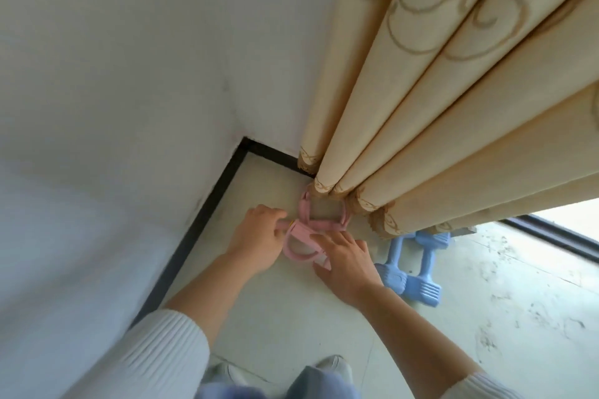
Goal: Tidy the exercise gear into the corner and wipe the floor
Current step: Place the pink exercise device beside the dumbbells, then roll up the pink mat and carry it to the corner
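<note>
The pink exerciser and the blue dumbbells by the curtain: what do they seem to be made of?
The pink exerciser looks like soft foam or rubber padding with a matte finish: no glare, rounded thick loops. The blue dumbbells look coated in matte plastic or vinyl, with moulded ribs on the heads; what is under the coating cannot be told. Both hands, left and right, rest on the exerciser.

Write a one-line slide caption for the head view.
Both hands settle pink resistance bands beside blue dumbbells.

Both hands down in the corner: left hand [257, 236] gripping the pink resistance band [309, 230], right hand [348, 264] flat on it, two blue dumbbells [413, 264] at three o'clock just beside, cream curtain [437, 107] hanging at twelve.
</note>
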A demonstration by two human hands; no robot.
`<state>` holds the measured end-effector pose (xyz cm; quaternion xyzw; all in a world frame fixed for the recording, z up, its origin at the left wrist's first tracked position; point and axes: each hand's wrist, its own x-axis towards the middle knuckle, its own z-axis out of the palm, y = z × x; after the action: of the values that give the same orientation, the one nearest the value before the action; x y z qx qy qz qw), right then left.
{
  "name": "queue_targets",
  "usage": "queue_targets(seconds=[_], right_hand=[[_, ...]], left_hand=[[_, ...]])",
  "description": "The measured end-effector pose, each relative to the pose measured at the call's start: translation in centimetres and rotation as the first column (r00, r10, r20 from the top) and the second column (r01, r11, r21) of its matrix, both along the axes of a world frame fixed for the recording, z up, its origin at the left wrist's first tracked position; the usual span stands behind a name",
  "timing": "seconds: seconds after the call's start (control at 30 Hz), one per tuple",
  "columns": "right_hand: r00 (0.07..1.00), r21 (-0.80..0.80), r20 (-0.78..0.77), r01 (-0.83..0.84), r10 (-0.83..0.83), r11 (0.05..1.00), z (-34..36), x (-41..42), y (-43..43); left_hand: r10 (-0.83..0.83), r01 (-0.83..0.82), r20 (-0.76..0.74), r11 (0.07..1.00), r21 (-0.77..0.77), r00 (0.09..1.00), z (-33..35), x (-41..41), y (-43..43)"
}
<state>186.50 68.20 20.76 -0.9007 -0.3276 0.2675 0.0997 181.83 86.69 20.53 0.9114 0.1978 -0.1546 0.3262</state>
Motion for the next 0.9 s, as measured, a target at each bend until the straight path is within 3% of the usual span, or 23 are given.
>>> queue_targets(seconds=[0.27, 0.5, 0.67, 0.9], right_hand=[[0.992, 0.079, 0.044, -0.123, 0.120, 0.989, 21.8, -3.3, 1.2], [0.956, 0.062, 0.008, -0.294, 0.294, 0.954, 28.7, -7.7, -1.5], [0.849, 0.057, 0.043, -0.528, 0.526, 0.847, 34.2, -11.5, -7.6], [0.612, 0.019, 0.046, -0.791, 0.790, 0.611, 38.6, -20.4, -14.1]], left_hand=[[0.073, -0.076, 0.031, 0.993, 0.088, 0.997, 22.8, -8.5, -2.1], [0.348, -0.358, 0.083, 0.915, 0.188, 0.934, 31.7, -15.8, -7.9], [0.633, -0.652, 0.157, 0.721, 0.237, 0.758, 35.7, -22.6, -19.1], [0.856, -0.860, 0.167, 0.440, 0.259, 0.488, 40.2, -33.1, -32.6]])
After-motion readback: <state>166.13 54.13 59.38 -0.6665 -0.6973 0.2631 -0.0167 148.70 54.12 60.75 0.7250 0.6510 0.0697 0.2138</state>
